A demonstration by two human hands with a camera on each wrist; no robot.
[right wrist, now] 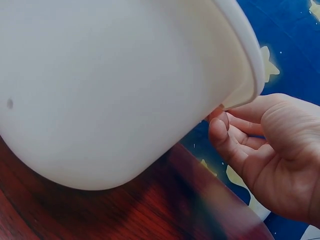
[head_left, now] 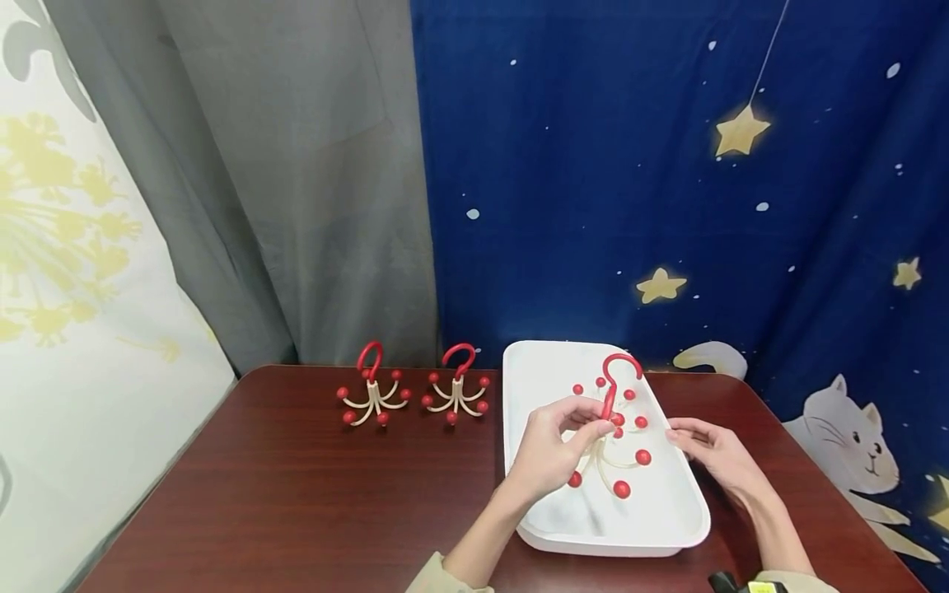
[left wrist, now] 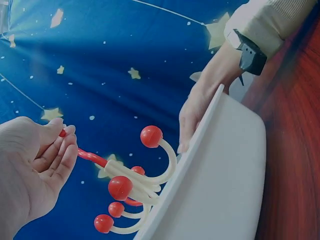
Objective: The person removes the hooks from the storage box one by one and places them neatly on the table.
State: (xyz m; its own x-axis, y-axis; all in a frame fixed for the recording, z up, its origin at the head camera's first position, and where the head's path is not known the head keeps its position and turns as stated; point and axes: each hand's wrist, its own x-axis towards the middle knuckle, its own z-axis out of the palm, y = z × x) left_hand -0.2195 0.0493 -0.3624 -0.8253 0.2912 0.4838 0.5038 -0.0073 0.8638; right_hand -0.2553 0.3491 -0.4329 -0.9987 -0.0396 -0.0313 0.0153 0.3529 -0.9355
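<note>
My left hand [head_left: 552,445] pinches the red shaft of a multi-arm hook hanger [head_left: 621,489], just under its curved hook. The hanger has cream curved arms tipped with red balls and stands upright over the white tray [head_left: 571,531]. Behind it, a second hanger [head_left: 578,389] of the same kind shows inside the tray, partly hidden. My right hand [head_left: 719,457] holds the tray's right rim with its fingertips. In the right wrist view, those fingers [right wrist: 218,130] curl in below the lip. The left wrist view shows the held hanger's cream arms [left wrist: 132,172] beside the tray's rim.
Two more hook hangers stand on the dark wooden table [head_left: 311,494]: one hanger [head_left: 373,395] further left, another hanger [head_left: 457,395] nearer the tray. A grey curtain [head_left: 311,181] and a blue curtain [head_left: 593,165] hang behind the table's far edge.
</note>
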